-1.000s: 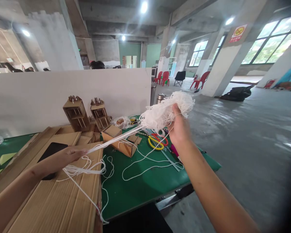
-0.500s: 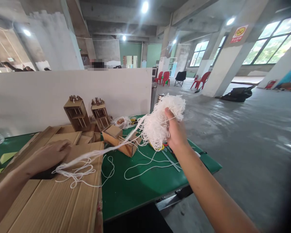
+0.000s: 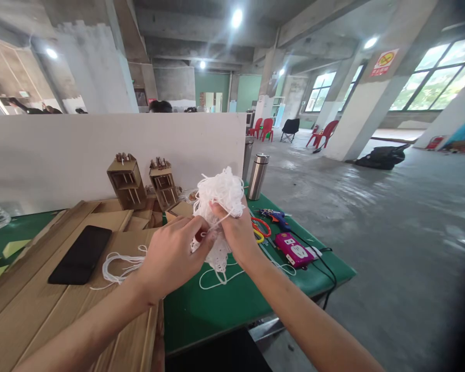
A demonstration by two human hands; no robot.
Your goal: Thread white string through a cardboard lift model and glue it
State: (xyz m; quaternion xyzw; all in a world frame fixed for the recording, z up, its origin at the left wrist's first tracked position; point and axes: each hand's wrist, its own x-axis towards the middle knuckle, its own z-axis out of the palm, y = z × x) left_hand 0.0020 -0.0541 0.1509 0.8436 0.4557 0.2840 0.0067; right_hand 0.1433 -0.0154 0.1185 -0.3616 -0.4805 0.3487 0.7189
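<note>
Above the green-topped table (image 3: pixel 201 320), we find the bundle of thin white cord (image 3: pixel 219 194) raised in both bare hands. On progress, we judge the work to be part-way: most of the cord in view is gathered into this one bundle, with a single strand drawn across its near face. Outside it, as far as we can see, lie two lots: a loose coil of white cord (image 3: pixel 118 263) on the flat brown corrugated cardboard (image 3: pixel 19 315) at the table's left side, and an open loop of white cord (image 3: pixel 206 288) on the table's surface. We cannot trace whether either lot joins the bundle.

As to condition, we record the bundle as bulky and fluffy: its upper end is a mass of small curled loops, its middle is narrowed under the fingers, and its lower end hangs toward the table. Whether that end touches the table, we cannot tell. We see no knot, though the fingers cover the middle.

On grip, we note the right hand (image 3: pixel 238 230) wrapped around the bundle, thumb laid across it. The left hand (image 3: pixel 174 250) pinches thumb and forefinger together at its near side, apparently on the strand.
</note>
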